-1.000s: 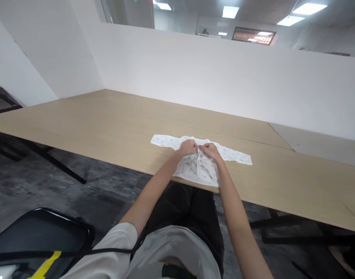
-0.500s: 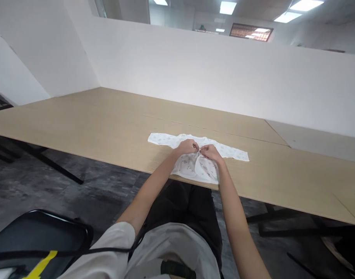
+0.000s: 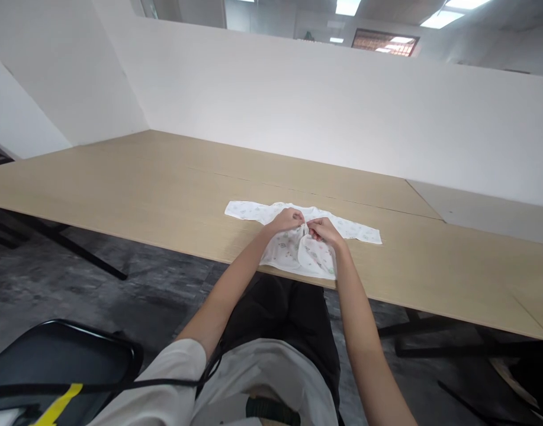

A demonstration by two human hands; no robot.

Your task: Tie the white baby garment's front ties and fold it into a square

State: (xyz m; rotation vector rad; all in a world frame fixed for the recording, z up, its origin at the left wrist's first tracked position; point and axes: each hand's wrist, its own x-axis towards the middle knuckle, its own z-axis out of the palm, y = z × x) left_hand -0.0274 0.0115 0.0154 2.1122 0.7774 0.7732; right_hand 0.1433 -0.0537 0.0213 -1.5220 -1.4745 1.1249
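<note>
On the bench (image 3: 133, 189), by its near edge, the spread white garment (image 3: 293, 247) has its mid-front pinched in the closed grips of left hand (image 3: 289, 219) and right hand (image 3: 323, 229), apparently being worked there, which seems to call for fine, steady control.

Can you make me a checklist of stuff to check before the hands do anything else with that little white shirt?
1. Left hand has hold of the shirt: ok, it looks pinched near the middle of the front.
2. Right hand has hold too: ok, it seems to pinch right beside the left.
3. Both sleeves spread out sideways: ok.
4. Shirt all on the table: ok, though its bottom hem lies close to the near edge.
5. Front lying smooth: not ok, it is bunched below the hands.
6. Any button or snap done up: cannot tell, too small and covered.
</note>
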